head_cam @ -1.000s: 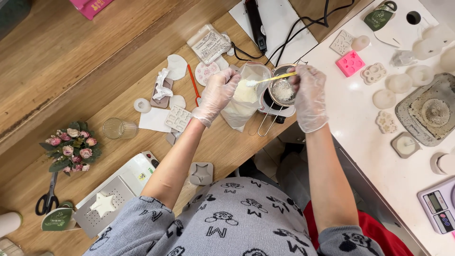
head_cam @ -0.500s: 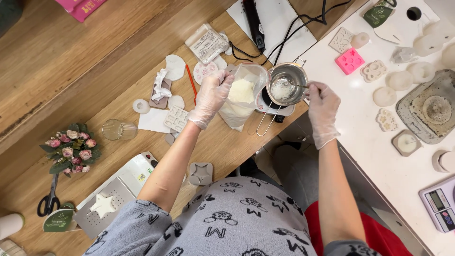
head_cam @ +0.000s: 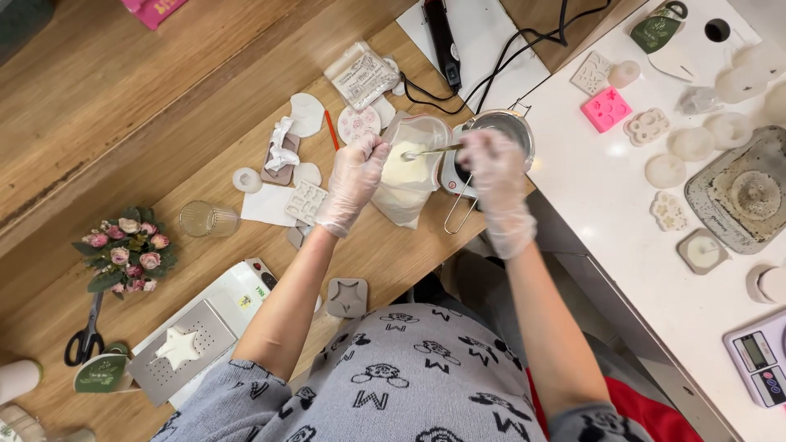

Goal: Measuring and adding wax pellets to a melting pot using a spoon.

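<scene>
Clear bag (head_cam: 405, 176) pinched open by left hand (head_cam: 350, 182); right hand (head_cam: 490, 164) gripped spoon (head_cam: 430, 151), best scooped level w/o spilling

Pale wax tones, warm wood, and one bright pink mould

Both the left hand (head_cam: 354, 182) and right hand (head_cam: 491, 168) wear clear, milky gloves; the clear bag (head_cam: 407, 176) holds cream-white flakes, and the spoon (head_cam: 430, 151) looks silvery, though blurred. The metal pot (head_cam: 516, 129) is steel-grey. The wooden table (head_cam: 164, 106) is honey-brown with grain stripes; the counter (head_cam: 606, 188) is white. A hot-pink mould (head_cam: 606, 108) lies near the counter's far edge. The sweater (head_cam: 409, 385) is grey, patterned with black cartoon figures. The bouquet (head_cam: 121, 250) is dusty pink and green.
</scene>
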